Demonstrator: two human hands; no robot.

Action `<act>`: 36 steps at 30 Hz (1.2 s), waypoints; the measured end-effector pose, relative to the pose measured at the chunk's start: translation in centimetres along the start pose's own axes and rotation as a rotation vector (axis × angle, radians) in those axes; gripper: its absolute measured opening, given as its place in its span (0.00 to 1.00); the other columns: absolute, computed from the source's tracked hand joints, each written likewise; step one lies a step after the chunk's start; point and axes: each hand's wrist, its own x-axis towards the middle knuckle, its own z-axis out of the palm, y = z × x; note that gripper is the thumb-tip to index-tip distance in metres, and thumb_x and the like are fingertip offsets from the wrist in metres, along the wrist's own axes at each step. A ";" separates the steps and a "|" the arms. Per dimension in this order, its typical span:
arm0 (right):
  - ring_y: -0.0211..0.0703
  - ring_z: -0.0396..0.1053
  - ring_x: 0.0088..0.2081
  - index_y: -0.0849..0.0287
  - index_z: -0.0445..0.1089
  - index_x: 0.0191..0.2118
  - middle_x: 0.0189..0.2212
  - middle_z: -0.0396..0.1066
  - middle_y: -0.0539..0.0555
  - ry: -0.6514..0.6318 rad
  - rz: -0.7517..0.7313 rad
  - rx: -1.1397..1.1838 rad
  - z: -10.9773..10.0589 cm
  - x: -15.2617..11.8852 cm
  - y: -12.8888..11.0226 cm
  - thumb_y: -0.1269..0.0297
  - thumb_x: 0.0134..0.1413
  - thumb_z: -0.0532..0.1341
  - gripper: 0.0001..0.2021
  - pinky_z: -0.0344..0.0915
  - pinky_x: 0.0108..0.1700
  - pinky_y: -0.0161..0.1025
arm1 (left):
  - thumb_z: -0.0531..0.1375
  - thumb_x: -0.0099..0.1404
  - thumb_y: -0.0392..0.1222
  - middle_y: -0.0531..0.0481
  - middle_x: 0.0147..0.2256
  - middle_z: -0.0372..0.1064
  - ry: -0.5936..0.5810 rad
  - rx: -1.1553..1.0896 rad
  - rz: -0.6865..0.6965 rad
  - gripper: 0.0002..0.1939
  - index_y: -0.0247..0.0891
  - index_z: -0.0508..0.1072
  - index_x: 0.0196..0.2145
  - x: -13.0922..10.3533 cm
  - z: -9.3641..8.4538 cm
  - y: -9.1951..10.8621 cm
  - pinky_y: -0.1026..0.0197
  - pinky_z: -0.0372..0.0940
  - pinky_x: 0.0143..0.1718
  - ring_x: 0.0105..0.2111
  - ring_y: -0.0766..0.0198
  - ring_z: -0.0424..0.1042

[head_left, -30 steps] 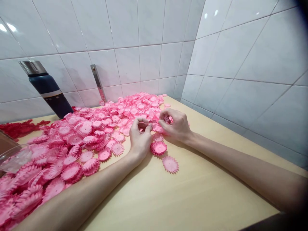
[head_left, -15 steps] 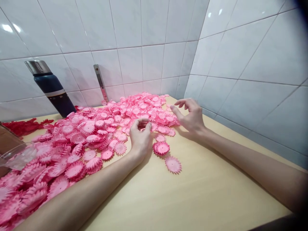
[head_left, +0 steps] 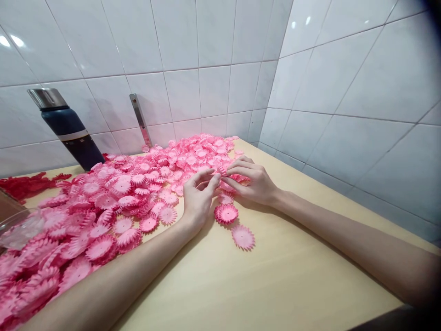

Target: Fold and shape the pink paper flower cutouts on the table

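Across the table [head_left: 275, 271], the pink disc pile [head_left: 127, 201] hugs the far edge, and here's left hand [head_left: 199, 200] beside right hand [head_left: 255, 181], fingertips bunched close, any grip impossible to tell, where a stray wrist could sweep the loose pale disc [head_left: 243, 237] towards the right edge.

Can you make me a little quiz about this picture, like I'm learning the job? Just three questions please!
1. Pick one: What colour are the frilly discs heaped on the table?
A. green
B. pink
C. blue

2. True or false: In the picture, the dark blue bottle is to the left of the metal strip.

3. Fill in the missing word: The fingertips of the left hand and the right hand are close ____.

Key: 1. B; 2. true; 3. together
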 end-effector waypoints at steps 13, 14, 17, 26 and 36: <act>0.45 0.68 0.34 0.58 0.72 0.33 0.30 0.72 0.55 -0.067 0.106 0.137 0.2 0.1 -1.0 0.71 0.54 0.61 0.03 0.69 0.37 0.45 | 0.68 0.52 0.41 0.47 0.30 0.76 -0.049 -0.040 -0.033 0.09 0.32 0.78 0.30 0.1 -0.1 -0.3 0.56 0.70 0.43 0.34 0.62 0.75; 0.45 0.68 0.34 0.58 0.72 0.33 0.30 0.72 0.55 -0.074 0.118 0.145 0.1 0.1 -1.1 0.71 0.55 0.61 0.03 0.68 0.37 0.45 | 0.68 0.52 0.41 0.47 0.30 0.75 -0.051 -0.041 -0.032 0.09 0.32 0.78 0.29 0.1 0.0 -0.3 0.56 0.70 0.43 0.34 0.62 0.75; 0.44 0.68 0.34 0.58 0.72 0.34 0.30 0.72 0.55 -0.098 0.138 0.172 0.0 0.2 -1.3 0.70 0.55 0.61 0.02 0.68 0.36 0.45 | 0.68 0.52 0.42 0.47 0.30 0.75 -0.048 -0.025 -0.034 0.10 0.32 0.76 0.29 0.2 0.0 -0.3 0.56 0.71 0.42 0.33 0.62 0.75; 0.41 0.68 0.30 0.59 0.71 0.33 0.28 0.71 0.53 -0.121 0.281 0.273 -0.3 0.3 -1.5 0.70 0.56 0.59 0.04 0.66 0.34 0.41 | 0.67 0.52 0.41 0.47 0.29 0.75 -0.048 -0.023 -0.043 0.09 0.32 0.76 0.29 0.2 0.0 -0.3 0.53 0.70 0.46 0.33 0.61 0.76; 0.39 0.67 0.27 0.60 0.71 0.29 0.25 0.72 0.52 -0.102 0.446 0.287 -0.5 0.5 -1.8 0.66 0.56 0.58 0.07 0.64 0.31 0.38 | 0.67 0.52 0.43 0.44 0.33 0.76 -0.048 0.105 0.005 0.10 0.34 0.77 0.30 0.2 -0.2 -0.7 0.53 0.69 0.44 0.37 0.57 0.75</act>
